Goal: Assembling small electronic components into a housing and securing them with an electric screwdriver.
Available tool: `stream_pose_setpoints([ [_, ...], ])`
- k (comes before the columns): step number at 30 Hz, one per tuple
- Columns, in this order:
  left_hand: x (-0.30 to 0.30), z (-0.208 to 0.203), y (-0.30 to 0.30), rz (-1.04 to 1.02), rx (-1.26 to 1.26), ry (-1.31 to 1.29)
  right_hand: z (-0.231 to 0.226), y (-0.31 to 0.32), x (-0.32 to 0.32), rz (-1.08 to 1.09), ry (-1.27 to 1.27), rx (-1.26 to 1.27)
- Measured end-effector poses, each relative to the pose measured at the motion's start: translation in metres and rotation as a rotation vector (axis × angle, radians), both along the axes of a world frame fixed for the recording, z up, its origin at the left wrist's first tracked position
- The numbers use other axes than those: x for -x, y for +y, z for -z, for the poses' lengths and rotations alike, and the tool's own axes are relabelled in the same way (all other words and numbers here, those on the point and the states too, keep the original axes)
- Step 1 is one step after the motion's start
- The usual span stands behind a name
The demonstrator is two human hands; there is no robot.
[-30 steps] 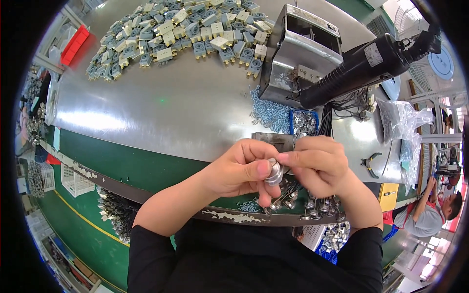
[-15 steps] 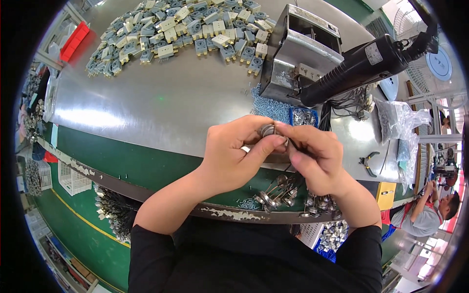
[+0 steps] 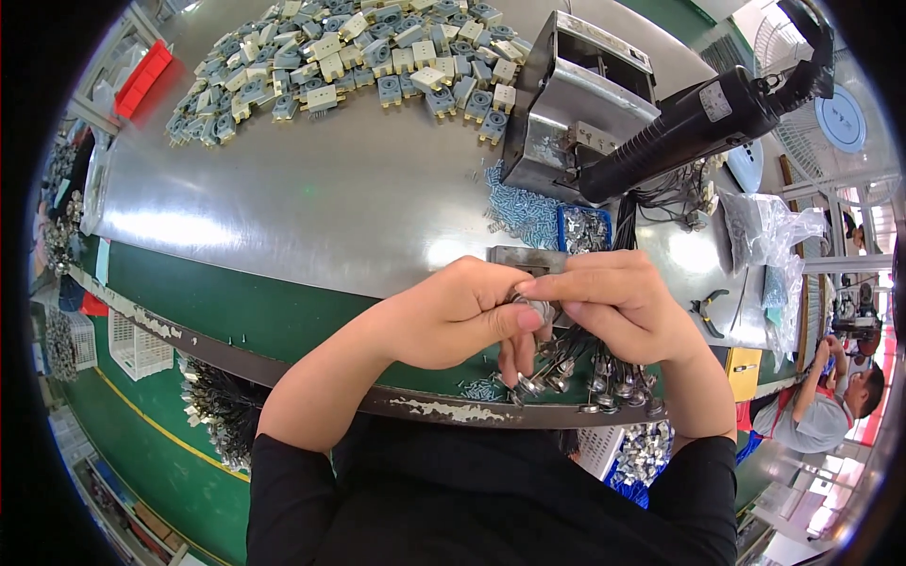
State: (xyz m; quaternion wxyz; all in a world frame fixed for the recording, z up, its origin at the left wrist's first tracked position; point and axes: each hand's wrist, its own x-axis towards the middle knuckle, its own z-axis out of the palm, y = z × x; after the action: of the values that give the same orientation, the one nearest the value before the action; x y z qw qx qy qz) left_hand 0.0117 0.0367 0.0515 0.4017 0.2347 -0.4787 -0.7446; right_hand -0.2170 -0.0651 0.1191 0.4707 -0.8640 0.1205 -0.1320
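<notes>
My left hand (image 3: 451,313) pinches a small round silvery metal part (image 3: 542,308) between thumb and forefinger. Its other fingers curl down under the part. From the right, my right hand (image 3: 618,307) closes its thumb and forefinger on the same part's edge, so much of it is hidden. Just beyond the fingers lies a flat metal block (image 3: 514,256), partly covered by my hands. Close below the right hand, several round metal parts with dark leads (image 3: 609,389) lie in a heap along the bench's front edge.
Blue-grey screws (image 3: 522,213) are heaped beside a blue tray of small metal pieces (image 3: 585,224). A black power screwdriver (image 3: 679,141) leans across a metal box stand (image 3: 576,113). Grey-and-cream block-shaped components (image 3: 344,61) pile up at the back. Pliers (image 3: 708,313) lie right; a co-worker (image 3: 816,406) sits beyond.
Both hands have come down a little toward me, uncovering the metal block behind them. The round part has turned in my fingers, and my left hand's lower fingers now point downward.
</notes>
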Motion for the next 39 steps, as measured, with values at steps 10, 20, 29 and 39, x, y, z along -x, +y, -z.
stream_pose_setpoints([
  [10,0.001,-0.004,-0.001,-0.119,0.081,-0.161,0.012,0.007,0.008,0.166,-0.075,0.085],
  [20,0.031,0.013,0.002,-0.551,0.318,-0.404,0.021,0.024,0.002,0.316,-0.03,0.067],
  [29,0.021,0.013,0.0,-0.29,0.035,0.092,0.013,0.004,0.008,0.201,0.004,-0.109],
  [39,-0.068,-0.021,-0.012,-0.591,0.656,-1.065,0.042,-0.027,0.038,0.305,0.334,0.485],
])
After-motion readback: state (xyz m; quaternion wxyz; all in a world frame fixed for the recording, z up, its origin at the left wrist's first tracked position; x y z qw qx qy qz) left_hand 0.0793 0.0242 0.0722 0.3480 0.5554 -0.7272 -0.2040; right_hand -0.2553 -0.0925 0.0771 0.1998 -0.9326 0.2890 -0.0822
